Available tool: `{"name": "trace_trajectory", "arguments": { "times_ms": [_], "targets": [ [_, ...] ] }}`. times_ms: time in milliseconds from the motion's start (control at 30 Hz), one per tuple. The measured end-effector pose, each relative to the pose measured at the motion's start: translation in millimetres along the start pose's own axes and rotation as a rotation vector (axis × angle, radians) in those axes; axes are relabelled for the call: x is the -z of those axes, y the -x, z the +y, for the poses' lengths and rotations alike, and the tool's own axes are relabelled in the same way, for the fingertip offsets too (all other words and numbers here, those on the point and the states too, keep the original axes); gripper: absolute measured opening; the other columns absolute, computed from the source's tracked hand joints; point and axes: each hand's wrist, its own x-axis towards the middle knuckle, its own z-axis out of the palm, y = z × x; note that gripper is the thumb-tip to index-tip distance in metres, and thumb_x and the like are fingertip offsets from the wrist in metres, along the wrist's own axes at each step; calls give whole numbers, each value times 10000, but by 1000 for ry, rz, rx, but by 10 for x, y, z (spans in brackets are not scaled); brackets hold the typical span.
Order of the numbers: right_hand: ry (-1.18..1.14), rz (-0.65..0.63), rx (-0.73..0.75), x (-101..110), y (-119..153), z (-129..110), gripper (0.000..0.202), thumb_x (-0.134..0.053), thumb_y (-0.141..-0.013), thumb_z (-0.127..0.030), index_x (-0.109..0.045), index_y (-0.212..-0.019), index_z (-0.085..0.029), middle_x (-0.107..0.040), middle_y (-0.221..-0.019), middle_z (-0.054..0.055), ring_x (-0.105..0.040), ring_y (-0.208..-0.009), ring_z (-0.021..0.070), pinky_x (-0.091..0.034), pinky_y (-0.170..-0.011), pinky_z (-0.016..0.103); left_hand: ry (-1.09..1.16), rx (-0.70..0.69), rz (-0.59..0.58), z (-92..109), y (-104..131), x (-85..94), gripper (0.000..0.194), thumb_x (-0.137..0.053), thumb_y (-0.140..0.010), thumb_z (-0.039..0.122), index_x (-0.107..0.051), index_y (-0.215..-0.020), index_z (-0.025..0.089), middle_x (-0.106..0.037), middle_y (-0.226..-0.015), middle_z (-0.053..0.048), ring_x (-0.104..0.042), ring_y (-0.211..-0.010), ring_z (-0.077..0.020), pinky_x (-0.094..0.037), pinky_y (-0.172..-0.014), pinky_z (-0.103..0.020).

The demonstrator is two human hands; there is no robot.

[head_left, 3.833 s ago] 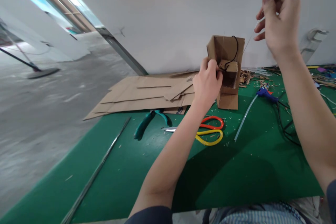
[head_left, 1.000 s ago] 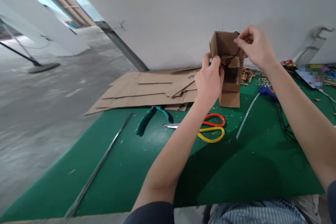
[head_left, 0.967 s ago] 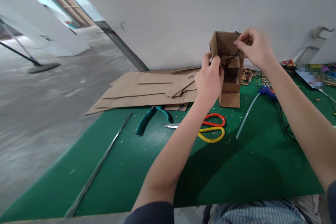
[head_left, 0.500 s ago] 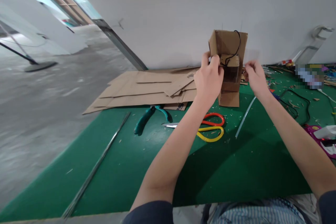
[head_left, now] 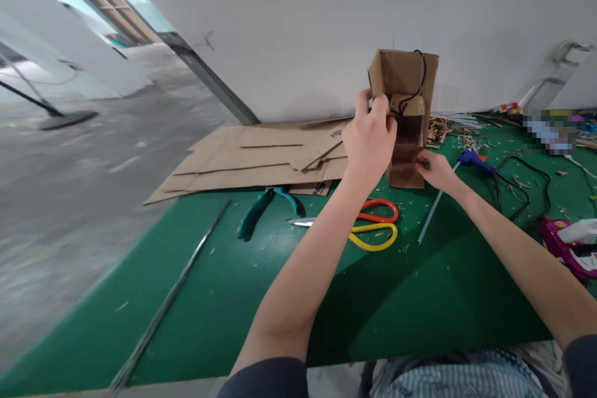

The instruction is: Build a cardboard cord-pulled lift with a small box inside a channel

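An upright cardboard box (head_left: 410, 71), its front open, stands on the green table near the wall, with a black cord (head_left: 423, 78) looped at its top. My left hand (head_left: 370, 137) grips its left side, fingers wrapped round the edge. By the box's lower right, my right hand (head_left: 437, 170) has its fingertips pinched together in front of the bottom flap; whatever they hold, if anything, is too small to make out. Just right of that hand lies a blue glue gun (head_left: 476, 160) with a clear glue stick (head_left: 431, 214). Scissors (head_left: 375, 237) with red and yellow handles rest below the box.
Flat cardboard sheets (head_left: 252, 152) are stacked at the left back. Teal-handled pliers (head_left: 255, 214) lie before them, and a bundle of thin metal rods (head_left: 170, 298) runs along the left. Scraps (head_left: 441, 130), cables (head_left: 550, 189) and a magenta device (head_left: 559, 245) occupy the right side.
My right hand has moved down and left, from beside the box's upper right to its lower flap. The glue gun is now uncovered. My left hand keeps its grip on the box.
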Motion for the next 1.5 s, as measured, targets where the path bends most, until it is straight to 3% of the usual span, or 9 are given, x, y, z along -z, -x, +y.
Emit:
{"name": "trace_trajectory", "arguments": {
  "times_ms": [600, 1000, 1500],
  "targets": [
    [-23, 47, -33, -22, 71, 72, 113, -538, -810, -213, -640, -841, -177, -717, -812, 66, -664, -777, 190, -483, -695, 288, 5, -16, 43, 16, 28, -51, 246, -485, -952, 212, -615, -1160, 237, -500, -1436, -121, -674, -1051, -252, -543, -764, -335],
    [-6, 40, -74, -28, 76, 97, 70, -518, -825, -215, -584, -816, -193, -700, -778, 59, -656, -709, 181, -480, -676, 286, 19, -27, -5, 57, 52, -18, 288, -472, -957, 212, -603, -1211, 250, -484, -1455, -124, -665, -1080, -257, -549, -775, -329],
    [76, 16, -67, -48, 77, 104, 95, -568, -830, -192, -660, -835, -170, -731, -817, 68, -672, -762, 189, -478, -703, 288, 10, -9, 4, 60, 48, -17, 309, -471, -945, 218, -606, -1218, 270, -502, -1460, -94, -655, -1101, -254, -548, -790, -328]
  ]
}}
